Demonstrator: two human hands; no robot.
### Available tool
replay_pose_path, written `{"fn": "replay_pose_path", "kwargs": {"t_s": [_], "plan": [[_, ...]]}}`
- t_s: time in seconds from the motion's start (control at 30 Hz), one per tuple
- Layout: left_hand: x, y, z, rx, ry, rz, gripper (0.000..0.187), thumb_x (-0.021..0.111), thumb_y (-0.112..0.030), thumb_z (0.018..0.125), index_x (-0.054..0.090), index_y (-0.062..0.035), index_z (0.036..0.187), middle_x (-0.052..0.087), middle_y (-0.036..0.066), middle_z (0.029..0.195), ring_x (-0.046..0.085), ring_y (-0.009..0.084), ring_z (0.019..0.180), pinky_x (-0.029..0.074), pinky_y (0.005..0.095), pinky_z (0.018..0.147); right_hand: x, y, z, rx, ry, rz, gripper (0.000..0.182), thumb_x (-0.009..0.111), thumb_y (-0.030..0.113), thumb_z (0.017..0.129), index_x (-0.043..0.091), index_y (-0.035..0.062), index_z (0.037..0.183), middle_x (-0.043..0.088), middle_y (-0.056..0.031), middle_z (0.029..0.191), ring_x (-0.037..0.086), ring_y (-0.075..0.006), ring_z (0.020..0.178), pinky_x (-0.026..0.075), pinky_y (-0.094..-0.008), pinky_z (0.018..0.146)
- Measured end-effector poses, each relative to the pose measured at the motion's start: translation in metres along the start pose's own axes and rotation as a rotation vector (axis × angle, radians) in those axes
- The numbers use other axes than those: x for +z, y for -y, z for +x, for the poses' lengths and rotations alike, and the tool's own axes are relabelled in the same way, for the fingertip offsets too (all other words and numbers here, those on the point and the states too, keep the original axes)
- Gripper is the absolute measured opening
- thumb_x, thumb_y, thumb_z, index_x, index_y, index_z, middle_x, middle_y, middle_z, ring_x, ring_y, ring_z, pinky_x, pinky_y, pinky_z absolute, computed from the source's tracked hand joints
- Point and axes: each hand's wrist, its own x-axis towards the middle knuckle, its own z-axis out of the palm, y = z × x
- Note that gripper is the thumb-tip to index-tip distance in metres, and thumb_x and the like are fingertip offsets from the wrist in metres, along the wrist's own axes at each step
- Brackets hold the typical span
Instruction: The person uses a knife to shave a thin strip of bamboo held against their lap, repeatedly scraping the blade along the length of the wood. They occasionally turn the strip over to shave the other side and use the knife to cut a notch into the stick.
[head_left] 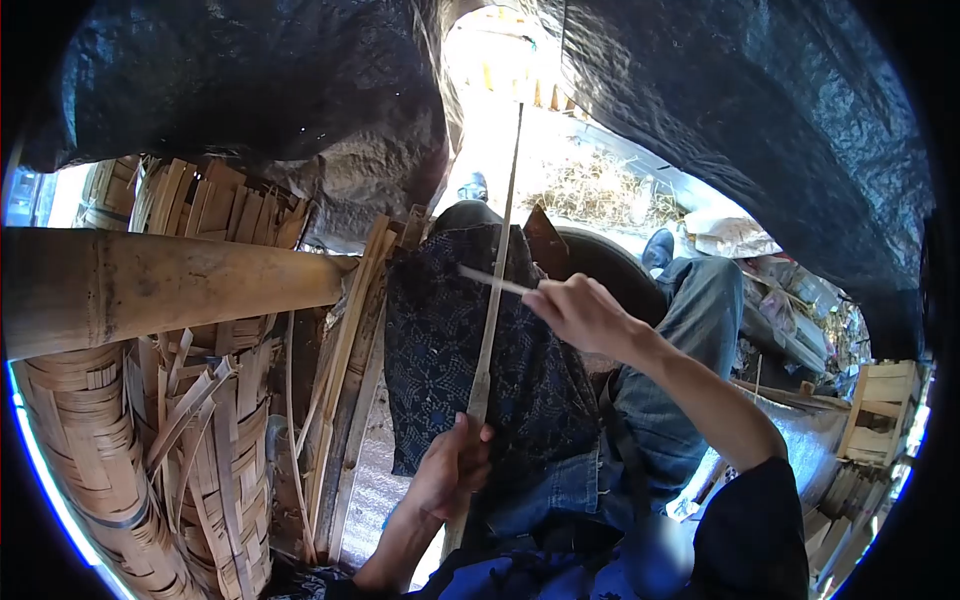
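Note:
A long thin strip [490, 335], which looks like split bamboo, runs upward from my lap toward the bright opening. Near its lower end my left hand [452, 470] is wrapped round it. My right hand [580, 312] is closed on a knife, whose narrow pale blade [490, 280] lies across the strip above the left hand. Whether the blade touches the strip, I cannot tell. Beneath both is a dark patterned cloth [440, 350] spread over my thigh.
A thick bamboo pole [180, 285] juts in from the left, above woven bamboo baskets [90, 440]. Upright bamboo slats [340, 400] stand beside my leg. Dark sheeting [740, 90] hangs overhead. At the right are a wooden crate [882, 410] and a dark round container [610, 270] between my legs.

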Motion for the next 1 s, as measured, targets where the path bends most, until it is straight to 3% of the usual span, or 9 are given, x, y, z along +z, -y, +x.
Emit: {"fn": "replay_pose_path", "kwargs": {"t_s": [0.03,0.1,0.2,0.27,0.33,0.47,0.5,0.6,1.0], "plan": [[0.002,0.001,0.0,-0.005,0.0,0.005,0.043,0.036,-0.048,0.098,0.052,-0.0087,0.093,0.026,-0.009,0.06,0.024,0.0043,0.048,0.021,0.0214,0.046,0.0,0.0,-0.001,0.006,-0.003,0.003,0.041,0.049,0.029,0.097,0.048,0.0046,0.064,0.038,-0.0088,0.043,0.037,-0.0192,0.031,0.032,-0.0357,0.034],[0.006,0.007,-0.003,0.059,-0.07,0.132,0.041,0.036,-0.047,0.098,0.05,-0.0095,0.09,0.028,-0.008,0.061,0.025,0.0041,0.048,0.021,0.0213,0.045,0.003,-0.002,-0.001,-0.136,-0.157,-0.342,0.045,0.048,0.034,0.096,0.056,0.0033,0.065,0.051,-0.0123,0.044,0.055,-0.024,0.038,0.045,-0.0382,0.038],[0.008,0.01,-0.006,0.111,-0.105,0.208,0.039,0.036,-0.045,0.099,0.049,-0.0106,0.088,0.028,-0.008,0.061,0.026,0.0038,0.049,0.022,0.0213,0.045,0.007,-0.016,0.015,-0.155,-0.133,-0.366,0.038,0.056,0.029,0.092,0.048,0.0056,0.064,0.041,-0.0117,0.047,0.046,-0.0259,0.039,0.04,-0.0365,0.039],[0.01,0.007,-0.005,0.114,-0.111,0.199,0.038,0.036,-0.045,0.099,0.05,-0.0108,0.088,0.029,-0.008,0.061,0.026,0.0039,0.049,0.022,0.0213,0.044,0.002,-0.014,0.022,-0.27,-0.314,-0.454,0.039,0.054,0.031,0.093,0.047,0.0057,0.063,0.044,-0.0127,0.047,0.05,-0.0266,0.04,0.043,-0.0366,0.04],[0.009,0.005,-0.004,0.126,-0.123,0.185,0.038,0.036,-0.044,0.099,0.05,-0.011,0.087,0.029,-0.008,0.062,0.027,0.004,0.049,0.022,0.0213,0.044,-0.008,-0.008,0.034,-0.071,-0.125,-0.422,0.042,0.052,0.033,0.094,0.048,0.0044,0.064,0.048,-0.0144,0.047,0.054,-0.0277,0.042,0.043,-0.038,0.041],[0.008,0.005,-0.005,0.103,-0.108,0.144,0.038,0.037,-0.045,0.099,0.05,-0.0109,0.087,0.029,-0.008,0.061,0.026,0.0044,0.049,0.021,0.0211,0.044,-0.008,0.002,0.013,-0.122,-0.1,-0.328,0.041,0.05,0.034,0.095,0.05,0.0022,0.068,0.049,-0.015,0.047,0.056,-0.0304,0.043,0.043,-0.0413,0.042],[0.009,0.006,-0.006,0.094,-0.128,0.152,0.038,0.037,-0.045,0.098,0.05,-0.0109,0.088,0.028,-0.008,0.061,0.025,0.0045,0.048,0.021,0.0211,0.044,-0.011,0.007,0.006,-0.093,-0.021,-0.35,0.042,0.048,0.034,0.096,0.054,0.0008,0.071,0.055,-0.0154,0.051,0.059,-0.0296,0.046,0.048,-0.0409,0.045],[0.002,0.01,-0.011,0.09,-0.002,0.14,0.038,0.037,-0.046,0.098,0.049,-0.011,0.088,0.028,-0.008,0.059,0.024,0.0044,0.047,0.02,0.0213,0.043,-0.002,0.009,-0.013,-0.069,-0.028,-0.219,0.041,0.05,0.034,0.095,0.054,0.0006,0.071,0.055,-0.0161,0.052,0.058,-0.0326,0.047,0.048,-0.0416,0.046],[-0.001,0.029,-0.028,0.115,-0.107,0.188,0.038,0.039,-0.047,0.097,0.047,-0.0118,0.087,0.028,-0.008,0.059,0.025,0.0052,0.046,0.019,0.021,0.041,0.014,0.009,-0.002,-0.075,-0.019,-0.208,0.044,0.05,0.032,0.095,0.051,0.0019,0.063,0.052,-0.0177,0.05,0.056,-0.035,0.046,0.046,-0.0418,0.042]]}}
